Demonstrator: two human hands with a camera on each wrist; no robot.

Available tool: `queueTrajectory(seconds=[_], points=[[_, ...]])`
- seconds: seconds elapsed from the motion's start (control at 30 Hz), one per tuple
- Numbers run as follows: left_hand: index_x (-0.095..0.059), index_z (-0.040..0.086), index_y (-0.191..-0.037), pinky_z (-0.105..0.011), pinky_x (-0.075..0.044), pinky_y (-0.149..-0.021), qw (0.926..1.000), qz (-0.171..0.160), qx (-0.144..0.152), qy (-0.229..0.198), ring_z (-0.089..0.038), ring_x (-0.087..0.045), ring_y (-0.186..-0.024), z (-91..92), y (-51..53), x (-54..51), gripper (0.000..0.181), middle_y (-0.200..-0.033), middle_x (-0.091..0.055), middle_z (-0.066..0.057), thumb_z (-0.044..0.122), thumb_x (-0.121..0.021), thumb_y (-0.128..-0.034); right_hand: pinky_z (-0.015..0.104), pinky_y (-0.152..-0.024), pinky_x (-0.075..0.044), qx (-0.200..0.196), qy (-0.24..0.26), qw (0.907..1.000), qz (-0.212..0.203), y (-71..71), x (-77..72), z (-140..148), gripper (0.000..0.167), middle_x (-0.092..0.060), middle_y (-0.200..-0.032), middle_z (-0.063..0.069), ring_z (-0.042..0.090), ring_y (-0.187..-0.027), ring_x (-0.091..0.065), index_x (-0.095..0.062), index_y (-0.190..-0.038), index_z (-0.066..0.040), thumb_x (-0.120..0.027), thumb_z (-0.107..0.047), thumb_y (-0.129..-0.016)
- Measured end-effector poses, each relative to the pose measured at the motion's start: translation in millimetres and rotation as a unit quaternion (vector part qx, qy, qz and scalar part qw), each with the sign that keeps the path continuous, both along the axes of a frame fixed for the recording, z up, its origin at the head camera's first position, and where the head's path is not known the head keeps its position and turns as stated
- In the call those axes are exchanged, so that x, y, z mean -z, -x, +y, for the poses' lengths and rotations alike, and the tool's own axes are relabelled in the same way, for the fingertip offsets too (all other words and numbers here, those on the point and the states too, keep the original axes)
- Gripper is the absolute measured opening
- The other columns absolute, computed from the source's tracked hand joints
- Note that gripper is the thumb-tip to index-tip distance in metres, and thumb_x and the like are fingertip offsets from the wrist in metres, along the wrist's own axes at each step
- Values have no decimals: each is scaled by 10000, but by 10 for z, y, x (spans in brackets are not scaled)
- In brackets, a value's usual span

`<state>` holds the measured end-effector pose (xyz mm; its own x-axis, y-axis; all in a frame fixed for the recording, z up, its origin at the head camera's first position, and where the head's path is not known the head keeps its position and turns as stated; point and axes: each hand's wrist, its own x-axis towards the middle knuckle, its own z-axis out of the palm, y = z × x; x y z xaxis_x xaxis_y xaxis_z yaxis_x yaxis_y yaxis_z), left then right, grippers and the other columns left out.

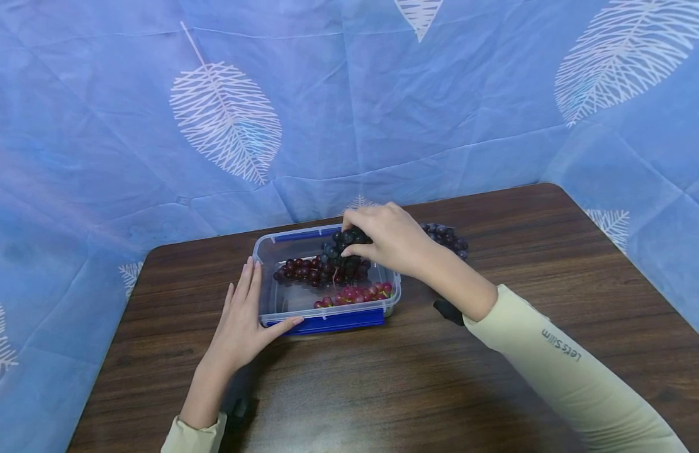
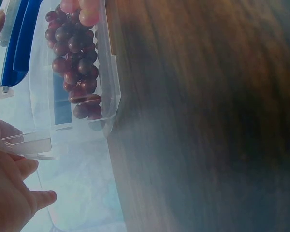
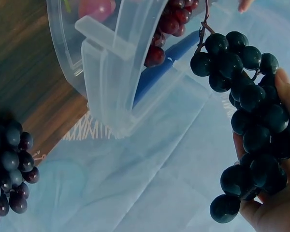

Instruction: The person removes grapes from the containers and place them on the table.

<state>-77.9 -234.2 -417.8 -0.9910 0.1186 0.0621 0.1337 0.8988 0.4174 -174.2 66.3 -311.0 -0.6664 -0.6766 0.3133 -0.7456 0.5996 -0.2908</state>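
A clear plastic container (image 1: 270, 308) with blue side clips sits on the table. Inside it lie a bunch of dark red grapes (image 1: 304, 270) and a bunch of pink-red grapes (image 1: 355, 294). Above the container my right hand (image 1: 391, 242) grips a bunch of black grapes (image 3: 256, 116), fingers and thumb around it, its stem end hanging free. My left hand (image 1: 241, 321) rests against the container's left side with fingers extended, the thumb along the front edge by the blue clip (image 1: 338, 321).
Another bunch of dark grapes (image 1: 448, 239) lies on the brown wooden table (image 1: 496, 365), right of the container and partly behind the right forearm. A blue cloth (image 1: 349, 113) with white leaf prints hangs behind the table.
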Motion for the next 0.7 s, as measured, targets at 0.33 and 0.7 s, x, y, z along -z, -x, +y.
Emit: queueTrajectory(seconds=[0.33, 0.7], points=[[-9, 80, -1703, -698, -103, -1265, 10000, 26, -7, 30, -428, -93, -1625, -7, -5, 4, 1285, -1777, 34, -158, 706, -747, -859, 522, -921, -548, 204, 5, 9998, -13, 11, -84, 93, 350, -775, -1107, 69, 248, -882, -715, -692, -1109, -89, -852, -319, -898], [-12, 71, -1701, -713, -111, -1255, 9999, 94, 43, -35, -457, -97, -1616, -9, -5, 12, 1277, -1775, 30, -172, 704, -740, -867, 563, -996, -528, 428, 109, 9990, -61, 6, -138, 269, 330, -778, -1121, 96, 294, -964, -736, -683, -1103, -74, -845, -291, -915]])
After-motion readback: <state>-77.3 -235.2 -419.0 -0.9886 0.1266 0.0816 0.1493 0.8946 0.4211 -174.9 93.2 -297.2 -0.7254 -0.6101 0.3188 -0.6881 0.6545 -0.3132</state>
